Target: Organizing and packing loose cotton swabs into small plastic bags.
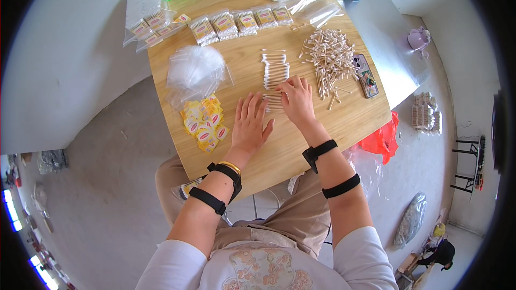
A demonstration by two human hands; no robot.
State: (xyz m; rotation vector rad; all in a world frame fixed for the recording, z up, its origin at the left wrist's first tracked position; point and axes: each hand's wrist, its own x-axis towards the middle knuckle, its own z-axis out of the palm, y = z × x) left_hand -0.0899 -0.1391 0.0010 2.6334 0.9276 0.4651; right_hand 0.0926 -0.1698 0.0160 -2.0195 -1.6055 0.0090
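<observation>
Head view: midway between the left and right edges of the light-brown wooden desk, a row of slim, white-tipped cotton swabs lies between both hands, each stem running side to side. The left hand rests loosely spread, fingers beside their left ends; the right hand curls nearer, over their right ends (whether it pinches any, I cannot tell).

Head view: left of two head-worn fisheye cameras, steep downward look from above wearer's torso. Close range over desk; left hand, right hand near mid-frame; wide sweep reaches floor, wall, bending toward dark round rim.
</observation>
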